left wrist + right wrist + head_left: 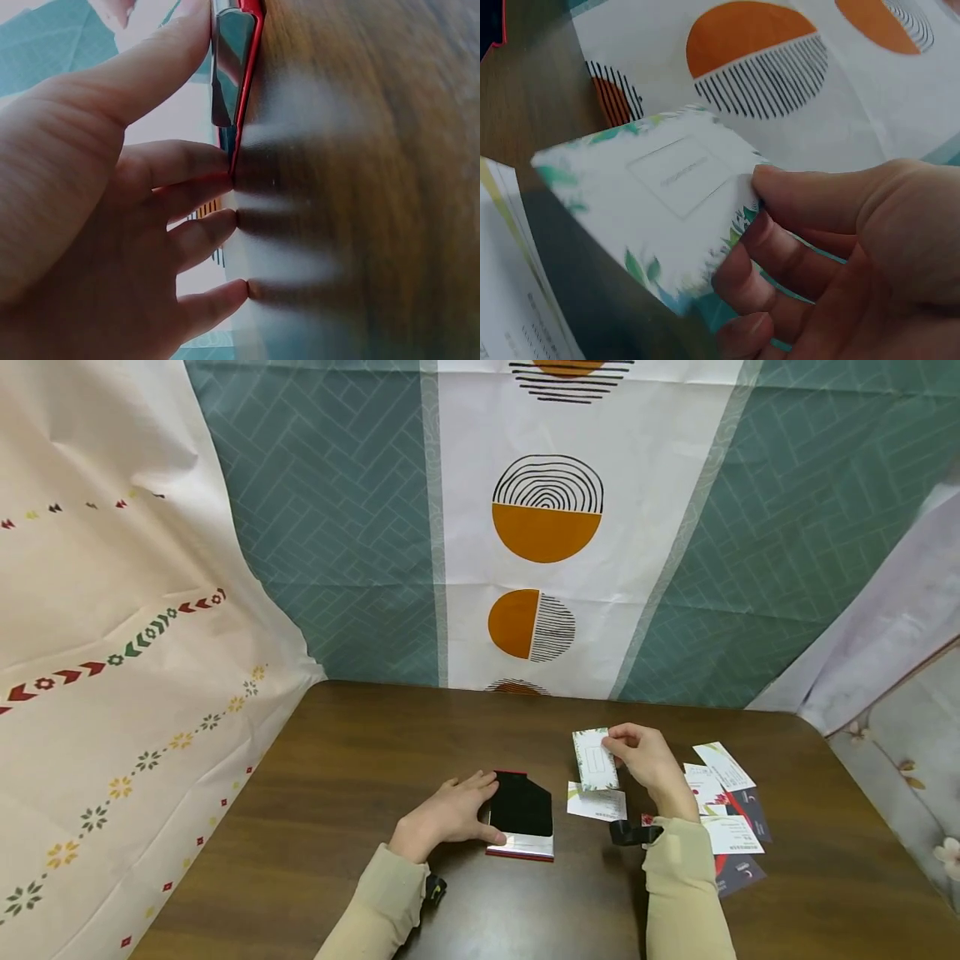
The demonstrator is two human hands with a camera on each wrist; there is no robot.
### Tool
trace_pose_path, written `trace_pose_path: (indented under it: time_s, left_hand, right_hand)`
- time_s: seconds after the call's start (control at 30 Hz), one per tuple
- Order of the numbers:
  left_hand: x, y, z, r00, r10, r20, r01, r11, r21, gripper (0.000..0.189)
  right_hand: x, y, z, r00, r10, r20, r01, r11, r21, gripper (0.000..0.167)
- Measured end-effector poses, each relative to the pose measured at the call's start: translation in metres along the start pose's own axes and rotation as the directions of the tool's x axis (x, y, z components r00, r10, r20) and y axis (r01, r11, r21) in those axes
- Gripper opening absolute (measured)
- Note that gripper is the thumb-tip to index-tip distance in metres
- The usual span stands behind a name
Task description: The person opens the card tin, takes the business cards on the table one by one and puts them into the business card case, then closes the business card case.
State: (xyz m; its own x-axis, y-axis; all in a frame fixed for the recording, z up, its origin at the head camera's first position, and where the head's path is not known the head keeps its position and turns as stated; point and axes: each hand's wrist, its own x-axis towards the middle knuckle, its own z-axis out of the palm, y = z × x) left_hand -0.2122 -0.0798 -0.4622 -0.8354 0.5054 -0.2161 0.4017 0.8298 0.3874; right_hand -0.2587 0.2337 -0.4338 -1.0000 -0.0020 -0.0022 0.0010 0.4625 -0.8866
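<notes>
The left hand (452, 814) lies open against the case (521, 806), thumb on its near end, probably to steady it. Just right, above a pile (592, 807), the right hand (651, 767) pinches a card (595, 762) by one edge, leaving its print uncovered. Farther right, loose cards (729, 835) overlap. The table (337, 768) is dark wood; patterned cloths (337, 527) hang around.

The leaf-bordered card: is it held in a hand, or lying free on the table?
Held: in the right wrist view, the right hand pinches the leaf-bordered card between thumb and fingers.
</notes>
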Motion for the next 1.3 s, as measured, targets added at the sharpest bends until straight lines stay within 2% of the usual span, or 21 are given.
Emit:
trace_pose_path:
  time_s: [0.17,0.27,0.43,0.63,0.9,1.1,1.3]
  left_hand:
    - [0.001,0.001,-0.001,1.000,0.018,0.002,-0.018,1.000,-0.002,0.088]
    - [0.001,0.001,-0.001,1.000,0.021,0.004,-0.021,1.000,-0.001,0.088]
    - [-0.002,-0.002,-0.001,1.000,0.014,0.000,-0.014,1.000,0.007,0.089]
    - [-0.002,-0.004,0.000,1.000,0.024,-0.010,-0.024,1.000,0.005,0.089]
    - [-0.002,-0.003,0.001,1.000,0.027,-0.006,-0.027,1.000,-0.005,0.088]
    - [-0.002,-0.002,0.001,0.999,0.034,-0.003,-0.034,0.999,0.009,0.088]
    - [-0.001,-0.002,0.001,0.999,0.033,-0.008,-0.033,0.999,0.006,0.089]
  right_hand:
    - [-0.004,-0.009,0.007,0.992,-0.118,0.035,0.121,0.987,-0.107,0.017]
    - [-0.005,-0.014,0.012,0.987,-0.144,0.070,0.153,0.975,-0.162,0.016]
    - [-0.005,-0.023,0.024,0.978,-0.168,0.121,0.189,0.962,-0.197,0.015]
    - [-0.006,-0.033,0.040,0.951,-0.226,0.209,0.276,0.928,-0.250,0.013]
    - [-0.008,-0.040,0.064,0.919,-0.249,0.306,0.334,0.904,-0.267,0.012]
    - [-0.009,-0.044,0.082,0.916,-0.235,0.326,0.337,0.891,-0.305,0.011]
    - [-0.011,-0.046,0.092,0.897,-0.238,0.371,0.365,0.874,-0.322,0.012]
